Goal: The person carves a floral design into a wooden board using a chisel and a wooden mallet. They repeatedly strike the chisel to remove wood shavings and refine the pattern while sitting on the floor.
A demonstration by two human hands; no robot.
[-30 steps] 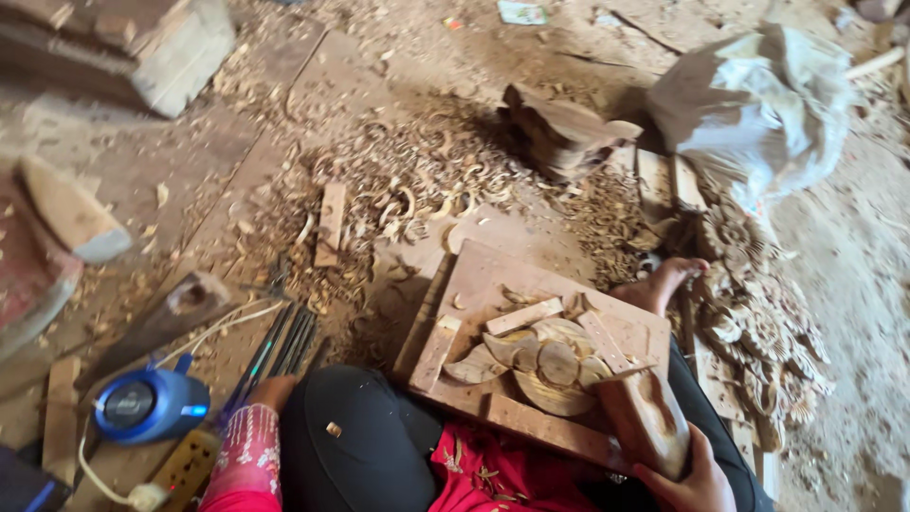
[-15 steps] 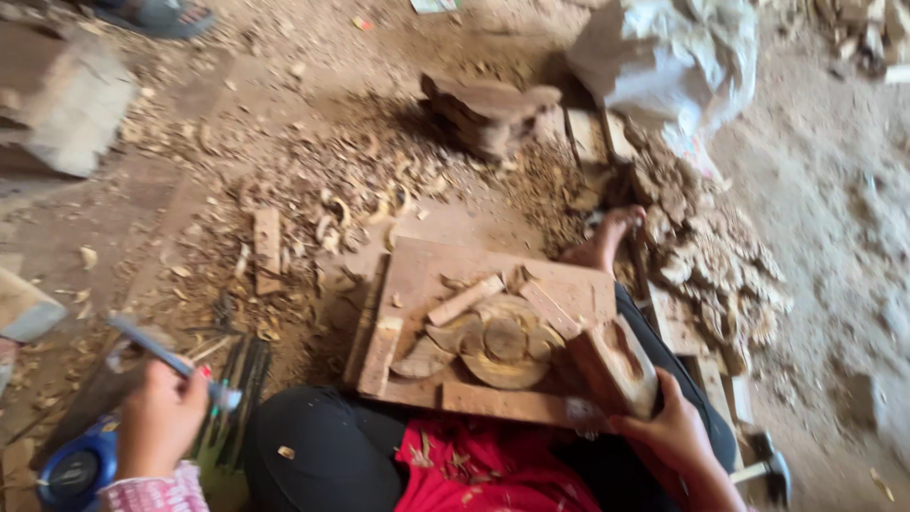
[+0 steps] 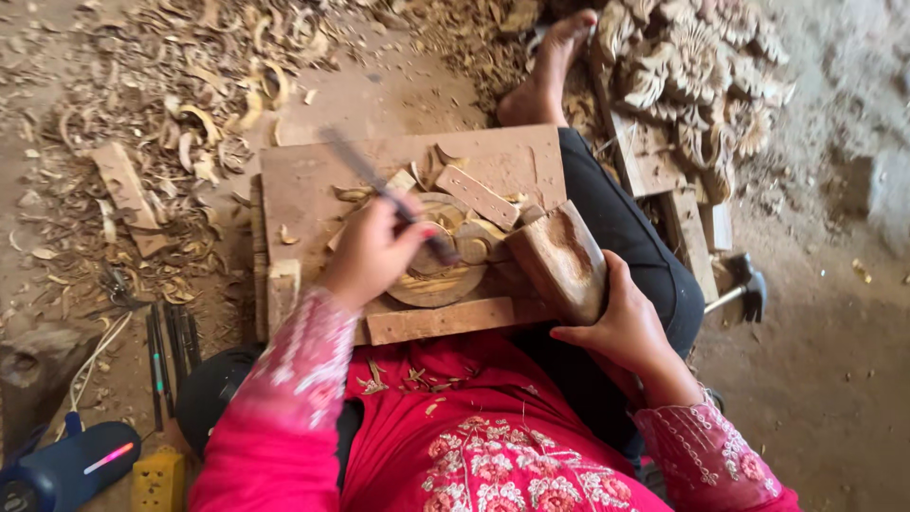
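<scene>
I sit on the ground with a wooden board (image 3: 313, 180) across my lap. A round carved wooden piece (image 3: 438, 277) lies on the board, held in by wooden strips (image 3: 477, 196). My left hand (image 3: 372, 248) grips a thin metal chisel (image 3: 374, 180) whose tip rests on the carving. My right hand (image 3: 618, 320) holds a thick wooden mallet block (image 3: 559, 258) at the board's right edge, tilted up.
Wood shavings (image 3: 190, 85) cover the ground at the left. Several chisels (image 3: 169, 346), a blue cylinder (image 3: 71, 465) and a yellow block (image 3: 158, 479) lie at the lower left. Carved floral panels (image 3: 697, 66) and a hammer (image 3: 744, 284) sit at the right. My bare foot (image 3: 550, 71) stretches ahead.
My left hand picked a chisel from the tools at the left and brought it onto the carving. The view has dropped closer over the board. My right hand keeps the mallet block.
</scene>
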